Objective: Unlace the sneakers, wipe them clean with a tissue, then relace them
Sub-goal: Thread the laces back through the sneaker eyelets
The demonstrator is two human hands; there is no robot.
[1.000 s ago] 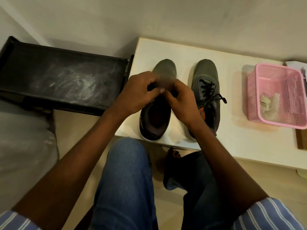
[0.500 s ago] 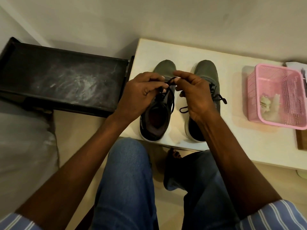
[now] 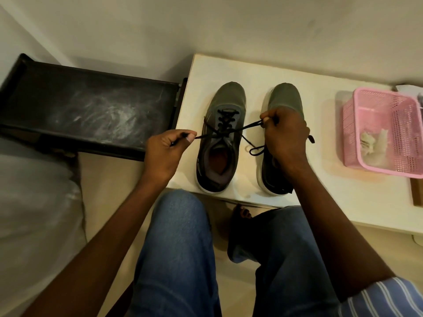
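Observation:
Two grey-green sneakers stand side by side on a white table [image 3: 229, 69], toes pointing away. The left sneaker [image 3: 219, 143] is laced with a black lace [image 3: 225, 120]. My left hand [image 3: 164, 154] pinches one lace end, pulled out to the left. My right hand [image 3: 285, 136] pinches the other lace end, pulled out to the right, and covers much of the right sneaker [image 3: 287, 97]. A black lace loop [image 3: 256, 150] of the right sneaker shows below my right hand.
A pink mesh basket [image 3: 357, 124] holding crumpled tissue [image 3: 370, 140] sits at the table's right. A black scuffed tray-like stand [image 3: 87, 106] adjoins the table's left edge. My knees in jeans and a bare foot are below the front edge.
My hands were together over the left sneaker's tongue; now they have spread apart, left hand leftward and right hand rightward, drawing the lace ends taut across the shoe.

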